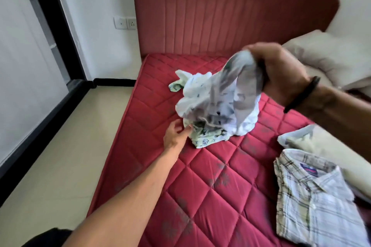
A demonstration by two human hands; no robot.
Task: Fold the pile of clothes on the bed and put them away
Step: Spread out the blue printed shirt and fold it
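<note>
The red quilted mattress (200, 186) with its padded red headboard (220, 12) is being taken as the reference for all positions. A cream pillow (331, 56) is lying at the headboard end, right side. A folded plaid button-up shirt (313, 202) in cream, grey and green is lying at the near right of the mattress, with a pale folded item (297, 138) just beyond it, blurred and not identifiable.

The remaining pile, a crumpled white garment with dark floral print (210, 102) over a pale green floral garment (202, 136), is lying near the middle of the mattress, toward its left edge. A grey fabric portion (245, 78) of the pile's top is being lifted above it.

The right hand (281, 70), wearing a dark wristband (301, 94), is being held closed, its fingers curled round the grey fabric. The left hand (176, 134) is being held loosely spread, its fingertips (187, 129) touching the near edge of the green garment without gripping it.

Risks are being judged as follows:
- The lifted fabric appears entangled with the white garment; a continued pull is likely to drag the whole pile.
- The green garment is being restrained by fingertip contact only, and it may slide off the nearby left edge.
- A wide swing may disturb the folded shirt.
</note>
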